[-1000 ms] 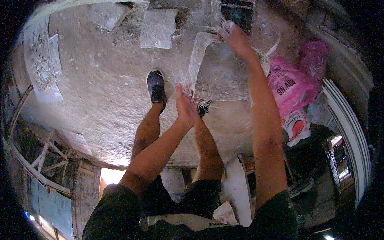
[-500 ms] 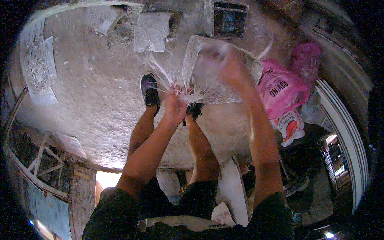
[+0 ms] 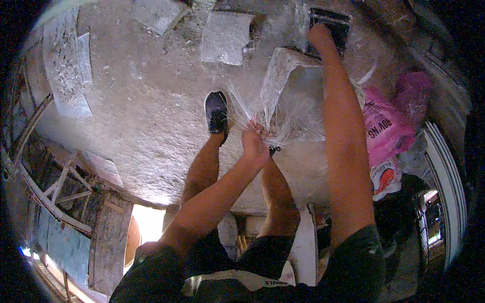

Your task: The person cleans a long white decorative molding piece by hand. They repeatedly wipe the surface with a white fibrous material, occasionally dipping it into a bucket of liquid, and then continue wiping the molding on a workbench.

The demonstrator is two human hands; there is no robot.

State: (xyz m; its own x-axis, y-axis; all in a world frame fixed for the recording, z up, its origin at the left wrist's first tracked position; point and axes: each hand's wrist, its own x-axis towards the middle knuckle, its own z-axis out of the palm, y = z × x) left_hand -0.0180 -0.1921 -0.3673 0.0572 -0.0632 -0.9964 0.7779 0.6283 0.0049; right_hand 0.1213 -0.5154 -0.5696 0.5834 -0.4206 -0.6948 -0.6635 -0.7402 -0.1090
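My left hand (image 3: 255,142) is closed round a bundle of loose white fibre strands (image 3: 275,132), whose thin ends fan out on both sides of the fingers. Just beyond it lies a pale, square-cornered mould (image 3: 276,70) with a raised rim, and strands spread over its near part. My right arm stretches forward across the mould's right side. At its end my right hand (image 3: 320,36) is over the near left part of a dark rectangular tray (image 3: 337,21). Its fingers point away and are mostly hidden, so I cannot make out what they touch.
Pink plastic bags (image 3: 386,123) and a white bag with a red print (image 3: 386,178) lie at the right, beside long white panels (image 3: 447,187). Flat pale sheets (image 3: 227,38) lie on the rough floor ahead and at the far left. My shoe (image 3: 216,111) stands left of the fibres.
My right hand has moved from above the mould, forward and right to the dark tray. My left hand keeps hold of the fibres. The whole view has shifted, so the floor things appear farther right.
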